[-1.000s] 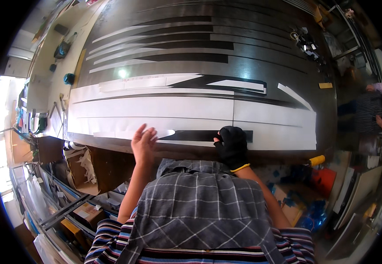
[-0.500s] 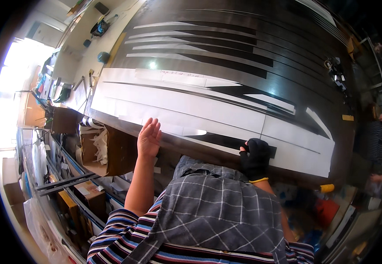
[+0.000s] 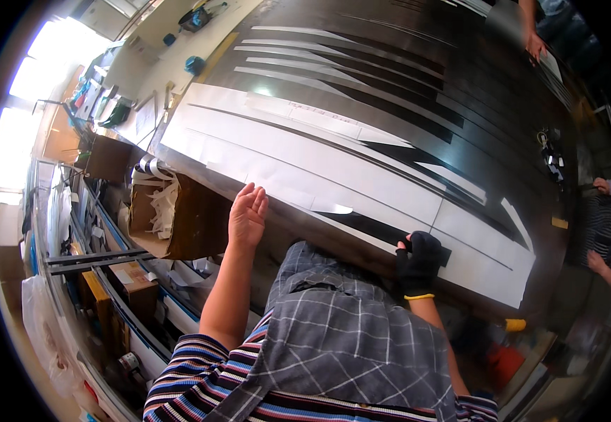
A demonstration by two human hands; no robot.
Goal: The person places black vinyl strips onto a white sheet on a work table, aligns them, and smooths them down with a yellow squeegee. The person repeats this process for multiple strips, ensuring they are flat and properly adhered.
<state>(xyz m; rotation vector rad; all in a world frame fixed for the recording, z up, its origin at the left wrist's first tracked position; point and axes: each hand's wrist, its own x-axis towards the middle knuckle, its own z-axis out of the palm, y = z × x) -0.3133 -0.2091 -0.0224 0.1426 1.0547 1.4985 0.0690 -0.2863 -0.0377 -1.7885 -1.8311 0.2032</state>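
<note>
White sheet [image 3: 333,158] — large, flat, pale paper or film laid on a dark glossy counter [image 3: 418,77], crossed by thin dark lines and interrupted by long black tapering stripes and wedges. Long axis runs from the upper left to the lower right, parallel to the counter's near edge; the black wedges narrow toward the upper left. Left hand [image 3: 247,216]: bare, open, fingers together and extended, at the near edge of the counter; contact with the sheet cannot be told. Right hand [image 3: 419,259]: in a black glove with yellow cuff, curled at the sheet's near edge beside a black stripe [image 3: 376,226]; what it grips, if anything, is hidden. Checked apron [image 3: 348,330] covers the counter's lower edge. Cardboard box [image 3: 168,214] of white strips stands at left.
</note>
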